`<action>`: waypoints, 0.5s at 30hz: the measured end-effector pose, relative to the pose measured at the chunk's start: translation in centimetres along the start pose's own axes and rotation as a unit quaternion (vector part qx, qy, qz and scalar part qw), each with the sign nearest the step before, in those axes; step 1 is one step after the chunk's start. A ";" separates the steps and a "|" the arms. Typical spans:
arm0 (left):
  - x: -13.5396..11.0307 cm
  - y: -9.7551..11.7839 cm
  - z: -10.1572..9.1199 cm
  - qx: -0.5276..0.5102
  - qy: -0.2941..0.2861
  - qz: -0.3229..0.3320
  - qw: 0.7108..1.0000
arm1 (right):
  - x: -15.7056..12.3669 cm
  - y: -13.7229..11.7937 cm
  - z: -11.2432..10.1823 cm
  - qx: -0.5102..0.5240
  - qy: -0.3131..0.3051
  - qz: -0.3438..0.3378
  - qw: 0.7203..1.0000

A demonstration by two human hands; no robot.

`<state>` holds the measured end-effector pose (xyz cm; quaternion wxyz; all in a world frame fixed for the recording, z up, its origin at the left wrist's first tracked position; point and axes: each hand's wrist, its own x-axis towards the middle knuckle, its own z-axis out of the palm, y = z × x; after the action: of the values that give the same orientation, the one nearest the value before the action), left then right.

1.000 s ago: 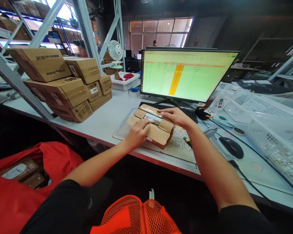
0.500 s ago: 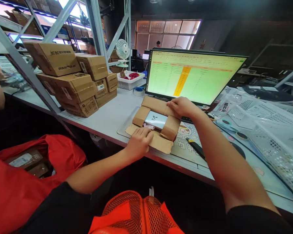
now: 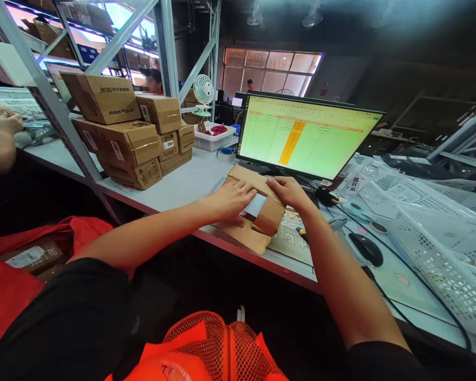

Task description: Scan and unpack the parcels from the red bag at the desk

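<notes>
An opened cardboard box (image 3: 270, 215) lies on the desk edge in front of me, its near flap folded out. A pale, flat item (image 3: 255, 204) shows between the flaps, partly covered by my fingers. My left hand (image 3: 233, 202) lies over the box's left side, fingers stretched out across it and thumb nearer me. At the far right corner my right hand (image 3: 289, 191) grips the edge of the box between thumb and fingers. A utility knife (image 3: 302, 233) lies to the right, mostly hidden by my right forearm.
Taped cartons (image 3: 119, 140) are stacked at the left by a metal post. Behind the box stands a monitor (image 3: 317, 135). To the right are a mouse (image 3: 365, 248) and white plastic baskets (image 3: 436, 254). A red bag (image 3: 8, 301) holds cartons below left. Another person's hand (image 3: 8, 124) is far left.
My left hand has moved from the near flap up onto the left side of the box, covering part of the pale item. My right hand stays at the far right corner. The view has shifted slightly.
</notes>
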<state>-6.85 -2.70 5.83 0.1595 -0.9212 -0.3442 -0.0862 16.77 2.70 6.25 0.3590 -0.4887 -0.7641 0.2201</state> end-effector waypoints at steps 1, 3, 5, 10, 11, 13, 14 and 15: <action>0.1 0.1 0.3 -0.006 -0.001 -0.004 1.000 | -0.1 -0.1 0.1 0.008 0.009 -0.001 1.000; 0.2 0.2 0.5 -0.012 -0.001 -0.009 1.000 | -0.3 -0.1 0.3 0.033 0.035 -0.002 0.999; 0.6 0.3 0.6 0.000 0.003 -0.007 1.000 | -0.5 0.1 0.6 0.073 0.080 -0.002 0.994; 2.0 0.0 0.8 0.015 0.022 0.002 1.000 | -2.1 1.8 0.8 0.189 0.201 0.025 0.961; 2.0 -0.2 1.0 0.011 0.031 0.004 0.999 | -3.1 2.3 0.6 0.205 0.217 0.031 0.954; 1.3 -0.8 1.2 -0.006 0.053 0.007 0.999 | -5.9 3.5 0.1 0.225 0.246 0.039 0.942; 0.7 -1.0 1.3 -0.021 0.070 0.002 0.997 | -7.6 4.3 -0.2 0.229 0.258 0.041 0.938; -0.1 -1.2 1.4 -0.044 0.092 -0.013 0.995 | -9.5 5.1 -0.4 0.232 0.271 0.045 0.933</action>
<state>-7.63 -1.45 4.79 0.1485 -0.9111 -0.3357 -0.1878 22.58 -3.76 -0.14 0.6457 -0.4666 -0.5425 0.2667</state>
